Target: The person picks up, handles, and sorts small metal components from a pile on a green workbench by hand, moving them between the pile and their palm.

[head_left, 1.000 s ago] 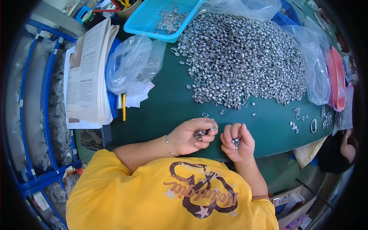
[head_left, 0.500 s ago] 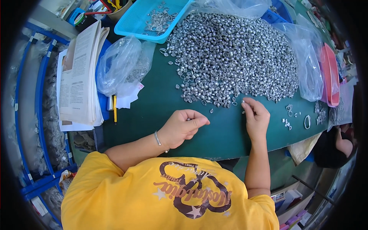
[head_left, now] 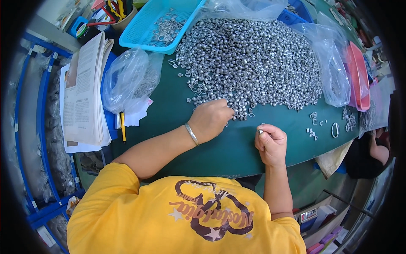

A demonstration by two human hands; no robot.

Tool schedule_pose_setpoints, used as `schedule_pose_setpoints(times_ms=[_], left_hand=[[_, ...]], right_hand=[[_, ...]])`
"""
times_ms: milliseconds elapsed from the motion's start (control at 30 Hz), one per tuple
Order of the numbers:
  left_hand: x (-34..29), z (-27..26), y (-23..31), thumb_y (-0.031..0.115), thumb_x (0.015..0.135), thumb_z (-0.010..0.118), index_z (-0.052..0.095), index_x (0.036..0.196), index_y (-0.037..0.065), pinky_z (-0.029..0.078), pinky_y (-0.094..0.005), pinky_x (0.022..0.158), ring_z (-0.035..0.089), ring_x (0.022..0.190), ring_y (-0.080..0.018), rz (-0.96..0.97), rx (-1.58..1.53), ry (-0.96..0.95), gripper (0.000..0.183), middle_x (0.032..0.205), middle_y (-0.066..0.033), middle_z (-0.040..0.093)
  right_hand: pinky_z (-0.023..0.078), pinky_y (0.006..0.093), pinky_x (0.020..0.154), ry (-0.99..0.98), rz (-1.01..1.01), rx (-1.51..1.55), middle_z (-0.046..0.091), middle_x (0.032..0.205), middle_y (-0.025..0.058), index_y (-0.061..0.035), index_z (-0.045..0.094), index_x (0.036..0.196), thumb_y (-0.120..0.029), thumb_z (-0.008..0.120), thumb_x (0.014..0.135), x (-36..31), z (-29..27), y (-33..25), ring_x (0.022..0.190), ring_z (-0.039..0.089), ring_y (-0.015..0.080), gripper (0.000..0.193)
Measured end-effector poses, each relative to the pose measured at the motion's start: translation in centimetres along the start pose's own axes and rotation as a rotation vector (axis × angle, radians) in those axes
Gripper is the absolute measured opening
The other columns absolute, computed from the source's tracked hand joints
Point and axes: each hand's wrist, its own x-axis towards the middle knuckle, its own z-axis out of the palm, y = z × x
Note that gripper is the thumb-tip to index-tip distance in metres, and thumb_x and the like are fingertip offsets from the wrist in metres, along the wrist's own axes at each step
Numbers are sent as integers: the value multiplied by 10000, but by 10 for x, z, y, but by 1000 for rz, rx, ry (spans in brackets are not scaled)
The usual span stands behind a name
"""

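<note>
The left hand (head_left: pixel 210 121) has reached the near edge of the heap of small, domed silver-metal pieces (head_left: pixel 253 63), its grip hidden; the right hand (head_left: pixel 271 144), drawn back, pinches a silver piece (head_left: pixel 260 131).

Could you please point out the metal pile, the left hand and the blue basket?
Metal pile (head_left: pixel 249 63): head view, middle of the heap.
Left hand (head_left: pixel 210 121): head view, back of the hand.
Blue basket (head_left: pixel 146 48): head view, near rim.

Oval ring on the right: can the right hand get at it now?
Probably yes: only small pieces lie on the green table between the right hand and the oval ring, and nothing covers it. That hand pinches a small metal piece, though, which may hamper gripping.
</note>
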Motion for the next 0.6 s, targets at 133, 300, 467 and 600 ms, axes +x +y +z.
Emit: schedule_pose_setpoints(times_ms=[133, 300, 467, 600], left_hand=[[-1, -18, 11, 44, 733, 660, 640, 780, 47, 408, -230, 492, 515, 549, -109, -200, -459, 4, 51, 656, -18, 542], [-11, -40, 18, 14, 798, 609, 599, 814, 0, 319, -150, 447, 400, 506, -36, -841, -1418, -172, 24, 784, -78, 589], [-24, -29, 11, 2, 812, 590, 576, 829, -13, 311, -151, 440, 390, 501, -40, -798, -1734, -142, 27, 872, -139, 589], [-25, -25, 11, 44, 839, 578, 584, 870, 3, 322, -157, 442, 401, 512, -46, -823, -1814, -136, 51, 863, -127, 601]], right_hand=[[227, 201, 369, 15, 197, 491, 374, 544, 13, 10, 542, 935, -88, 454, 881, 0, -2, -11, 425, 293, 82, 143], [307, 216, 383, 191, 293, -258, 495, 593, 33, 17, 614, 766, -63, 568, 816, 11, -7, -17, 516, 461, 67, 105], [426, 281, 486, -76, -332, -1439, 516, 612, 76, -54, 649, 819, -57, 628, 758, 32, 12, -10, 524, 520, 186, 64], [430, 298, 496, -45, -329, -1402, 525, 633, 90, -47, 651, 816, -15, 655, 710, 33, 14, -9, 532, 517, 218, 111]])
